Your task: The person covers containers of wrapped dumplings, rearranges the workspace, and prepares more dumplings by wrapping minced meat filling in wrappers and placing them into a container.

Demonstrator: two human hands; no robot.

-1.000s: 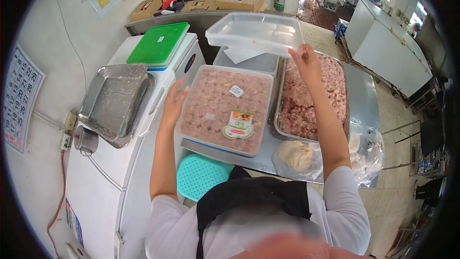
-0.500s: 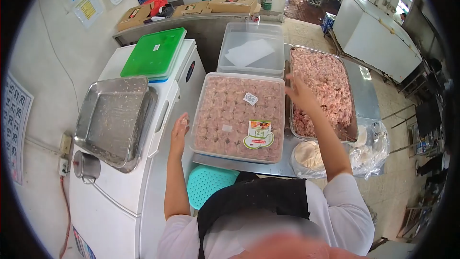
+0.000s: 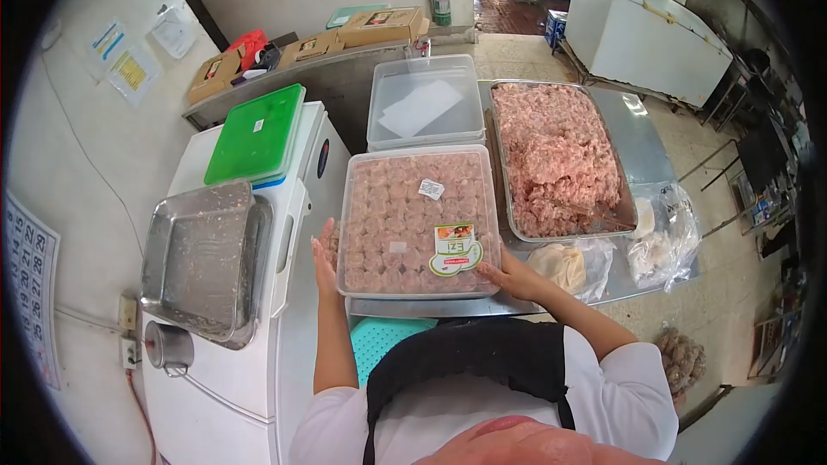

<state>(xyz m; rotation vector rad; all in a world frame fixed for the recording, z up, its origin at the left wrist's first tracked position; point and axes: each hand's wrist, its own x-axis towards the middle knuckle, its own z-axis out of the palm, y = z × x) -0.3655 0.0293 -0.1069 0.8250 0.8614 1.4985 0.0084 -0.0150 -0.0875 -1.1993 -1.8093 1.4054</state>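
A lidded clear plastic container (image 3: 396,245), filled with rows of raw meat dumplings, sits in front of me near the table's front edge. Stickers and a label lie on its lid. My left hand (image 3: 325,258) presses against its left side, the inner fingers partly hidden. At the lower right corner, my right hand (image 3: 510,275) grips the container, thumb over the rim and fingers hidden along the side. To the right stands a metal tray (image 3: 633,226) of ground meat (image 3: 560,146). Beside the right forearm are dough wrappers (image 3: 560,267) in a plastic bag.
Behind the container is a clear plastic bin (image 3: 379,86) with white sheets inside. A white freezer (image 3: 220,409) on the left carries stained metal pans (image 3: 202,258), a metal cup (image 3: 172,344) and a green lid (image 3: 256,133). A turquoise stool (image 3: 379,344) stands below the table edge.
My right hand has come down from beside the meat tray to the container's lower right corner. My left hand has closed in on its left side. The view has shifted.
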